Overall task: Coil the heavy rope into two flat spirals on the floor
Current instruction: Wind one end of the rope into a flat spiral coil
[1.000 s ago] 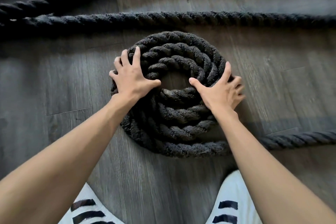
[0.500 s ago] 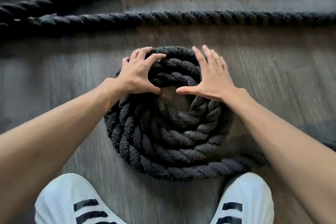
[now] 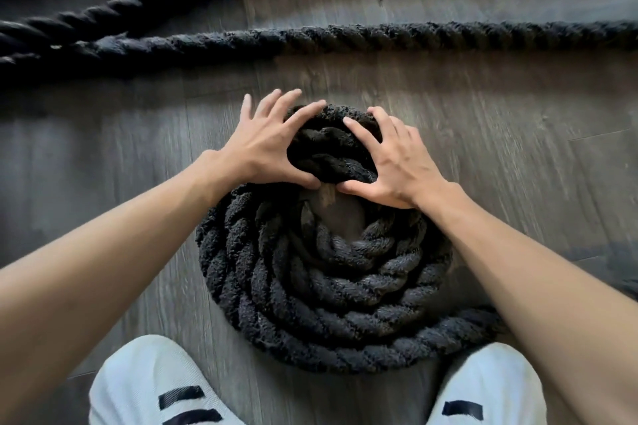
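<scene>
A thick black twisted rope lies coiled in a flat spiral of several turns on the grey wood floor, with a small bare gap at its centre. My left hand rests on the far left of the spiral, fingers spread, thumb hooked at the inner edge. On the far right of the spiral my right hand presses with spread fingers, its thumb at the inner edge too. Both hands bear on the far turns of the coil. The spiral's outer turn runs off to the right under my right forearm.
Two loose stretches of the same rope cross the floor beyond the spiral, one straight, one slanting up from the left. My white shoes with black stripes stand at the near edge, either side of the coil.
Both hands have slid from the sides of the spiral to its far edge and come closer together. The coil now sits nearer my feet in view.
</scene>
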